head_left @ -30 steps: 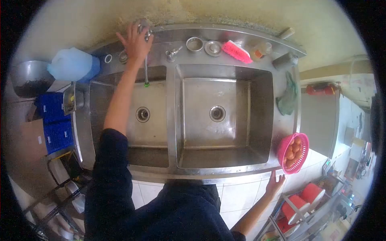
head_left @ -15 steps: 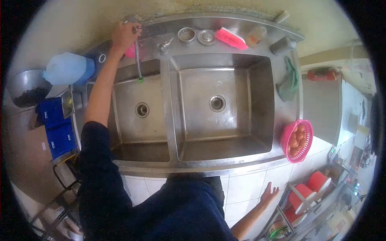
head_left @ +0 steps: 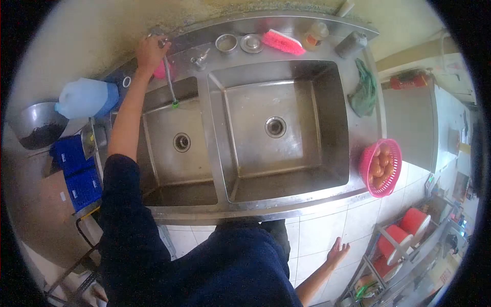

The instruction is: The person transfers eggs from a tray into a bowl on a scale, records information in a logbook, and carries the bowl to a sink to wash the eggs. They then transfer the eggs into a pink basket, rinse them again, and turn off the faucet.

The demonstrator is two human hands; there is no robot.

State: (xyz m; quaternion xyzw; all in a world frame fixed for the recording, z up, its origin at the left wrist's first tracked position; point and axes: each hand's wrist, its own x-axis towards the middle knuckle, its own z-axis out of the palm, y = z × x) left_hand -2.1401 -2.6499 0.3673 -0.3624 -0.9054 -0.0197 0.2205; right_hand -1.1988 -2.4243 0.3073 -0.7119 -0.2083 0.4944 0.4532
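My left hand is closed round the faucet at the wall behind the left basin. From there a thin spout with a green tip hangs over the left basin. My right hand hangs over the floor at the lower right, fingers apart and holding nothing. Nearest to it on the counter's right corner is a pink basket of round orange-brown items. The large right basin has a drain in its bottom.
Along the back ledge stand a metal bowl, a metal lid, a pink brush, a jar and a grey container. A green cloth lies at right. A blue-white jug and blue crates are at left.
The whole view has shifted and tilted slightly. My left hand stays at the faucet, and my right hand still hangs with its fingers apart.
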